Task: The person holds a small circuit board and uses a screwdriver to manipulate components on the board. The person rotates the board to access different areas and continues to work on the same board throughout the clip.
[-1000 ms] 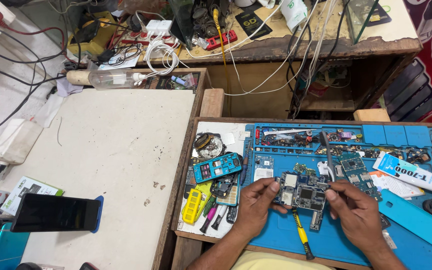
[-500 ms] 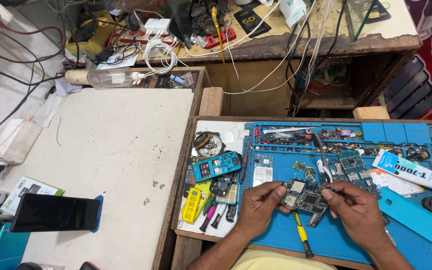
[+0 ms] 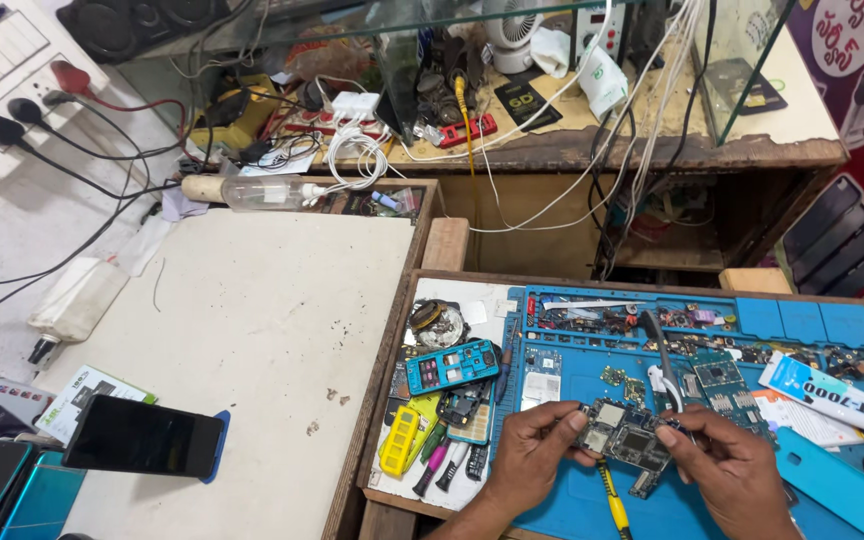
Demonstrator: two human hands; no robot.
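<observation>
On the white table at far left lies a dark phone (image 3: pixel 142 436), and further right, in the wooden tray, a teal phone frame (image 3: pixel 452 366) sits above a yellow part (image 3: pixel 401 441). Over the blue mat (image 3: pixel 572 500), the left hand (image 3: pixel 532 460) pinches the left edge of the circuit board (image 3: pixel 624 437), while the right hand (image 3: pixel 732 470) grips its right end, fingers curled. Right of both lies a white tube (image 3: pixel 834 397).
</observation>
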